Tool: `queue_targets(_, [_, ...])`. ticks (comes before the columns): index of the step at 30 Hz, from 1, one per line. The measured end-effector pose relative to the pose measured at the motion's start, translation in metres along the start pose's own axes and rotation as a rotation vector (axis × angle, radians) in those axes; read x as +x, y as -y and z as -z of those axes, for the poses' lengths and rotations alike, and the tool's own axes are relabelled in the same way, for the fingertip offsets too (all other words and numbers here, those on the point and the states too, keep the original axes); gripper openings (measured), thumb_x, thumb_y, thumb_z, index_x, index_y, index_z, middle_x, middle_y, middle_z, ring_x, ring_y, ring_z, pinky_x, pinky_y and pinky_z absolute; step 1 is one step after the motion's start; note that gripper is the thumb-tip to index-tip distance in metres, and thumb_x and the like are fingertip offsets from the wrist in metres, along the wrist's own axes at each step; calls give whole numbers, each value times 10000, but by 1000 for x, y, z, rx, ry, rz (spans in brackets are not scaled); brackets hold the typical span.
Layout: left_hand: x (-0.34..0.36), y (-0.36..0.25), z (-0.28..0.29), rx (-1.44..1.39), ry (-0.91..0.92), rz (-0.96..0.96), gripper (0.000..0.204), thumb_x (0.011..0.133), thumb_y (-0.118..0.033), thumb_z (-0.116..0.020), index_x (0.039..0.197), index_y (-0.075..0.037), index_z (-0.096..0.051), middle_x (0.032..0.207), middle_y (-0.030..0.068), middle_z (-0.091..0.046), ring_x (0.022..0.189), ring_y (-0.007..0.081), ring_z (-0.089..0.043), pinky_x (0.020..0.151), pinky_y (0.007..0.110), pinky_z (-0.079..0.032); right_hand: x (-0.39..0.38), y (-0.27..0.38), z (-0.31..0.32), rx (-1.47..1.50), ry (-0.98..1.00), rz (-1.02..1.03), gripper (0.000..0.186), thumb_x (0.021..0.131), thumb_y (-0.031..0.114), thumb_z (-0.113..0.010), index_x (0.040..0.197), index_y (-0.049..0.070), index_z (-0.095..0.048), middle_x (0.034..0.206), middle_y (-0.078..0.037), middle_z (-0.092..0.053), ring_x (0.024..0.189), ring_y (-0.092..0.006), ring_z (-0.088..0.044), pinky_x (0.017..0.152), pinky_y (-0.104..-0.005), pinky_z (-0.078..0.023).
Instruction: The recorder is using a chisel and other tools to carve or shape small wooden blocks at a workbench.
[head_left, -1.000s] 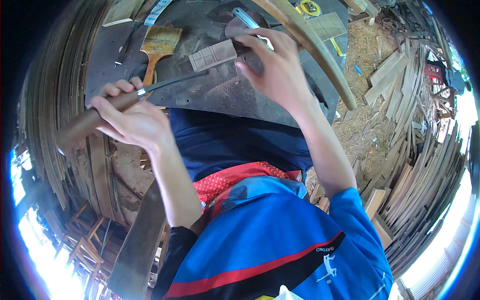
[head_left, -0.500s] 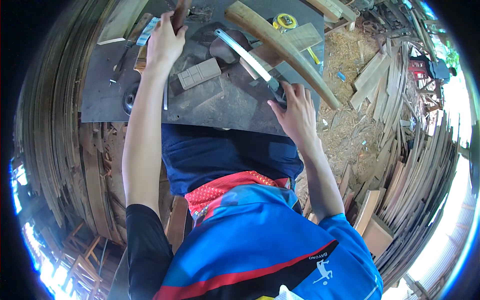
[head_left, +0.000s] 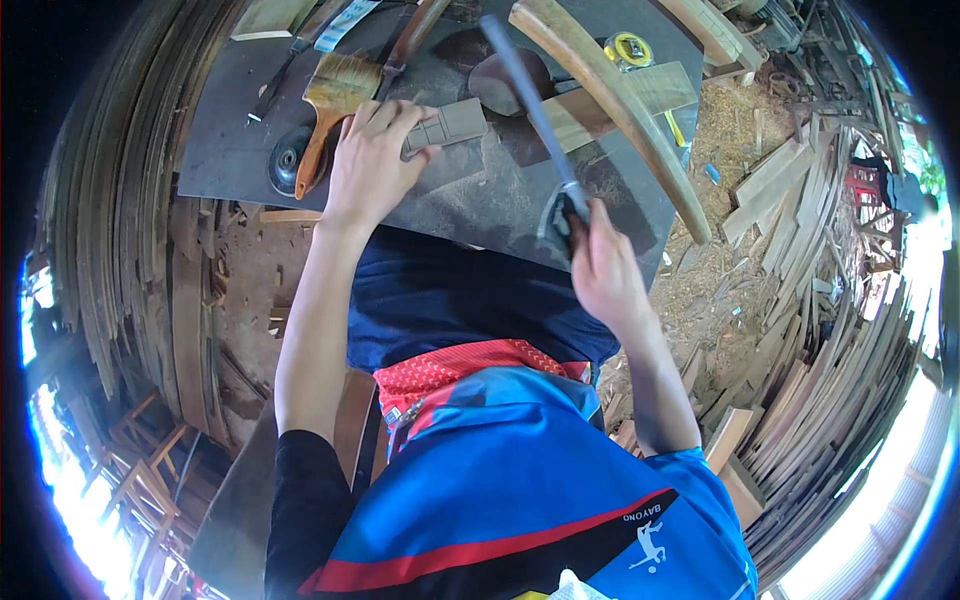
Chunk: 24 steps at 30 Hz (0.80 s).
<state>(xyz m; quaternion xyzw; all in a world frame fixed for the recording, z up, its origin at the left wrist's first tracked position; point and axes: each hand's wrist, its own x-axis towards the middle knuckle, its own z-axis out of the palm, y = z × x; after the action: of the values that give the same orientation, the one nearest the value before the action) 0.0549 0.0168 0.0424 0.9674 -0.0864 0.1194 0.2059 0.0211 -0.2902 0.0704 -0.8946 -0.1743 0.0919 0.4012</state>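
A saw (head_left: 530, 95) with a long narrow blade is in my right hand (head_left: 610, 265), whose fingers wrap round its dark handle. The blade points away over the table. My left hand (head_left: 375, 165) grips the left end of a small flat wooden block (head_left: 455, 122) with lines marked on its face. The thumb is at the block's near edge and the fingers lie over its far side. Beside my left hand lie a paintbrush (head_left: 335, 95) with an orange handle and a round black disc (head_left: 292, 160). Beyond it rests a tool with a brown wooden handle (head_left: 418, 32).
On the dark tabletop (head_left: 225, 140), a curved wooden piece (head_left: 610, 95) lies across a flat board (head_left: 655, 88) at the right. Near them is a yellow tape measure (head_left: 627, 50). Stacked planks (head_left: 110, 200) stand at the left, and more timber (head_left: 800, 370) lies at the right.
My left hand has let go of the brown-handled tool and come nearer, onto the block. My right hand has raised the saw off the table and swung its blade to point farther away.
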Motion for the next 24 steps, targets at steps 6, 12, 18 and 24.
queue_targets(6, [-4,-4,-6,29,-58,82,328,882,-319,-750,1166,-155,-746,1111,25,-697,1084,250,-628,949,400,-470,20,21,-41,-83,151,-85,228,998,108,-537,1157,-30,-451,662,-317,-604,655,-516,-638,611,-616,-492])
queue_targets(12, [-5,-6,-15,-31,-180,129,284,902,-256,-753,1125,-80,-758,1125,59,-725,1045,296,-665,947,433,-500,31,28,-59,-180,158,-56,270,1006,136,-544,1185,-46,-457,627,-282,-607,618,-490,-649,580,-595,-514])
queue_targets(18, [-4,-5,-17,-91,-153,190,309,896,-314,-754,1123,-107,-770,1093,61,-733,1004,290,-683,902,408,-506,36,29,-62,-212,129,-73,197,1026,130,-535,1108,-32,-459,608,-285,-597,601,-494,-637,559,-594,-499])
queue_targets(24, [0,-9,-14,-202,-139,255,302,918,-261,-750,1115,-31,-762,1123,130,-731,1007,342,-706,857,414,-557,41,38,-65,-241,126,-89,196,1026,144,-528,1064,-32,-449,614,-281,-614,607,-484,-657,553,-575,-541])
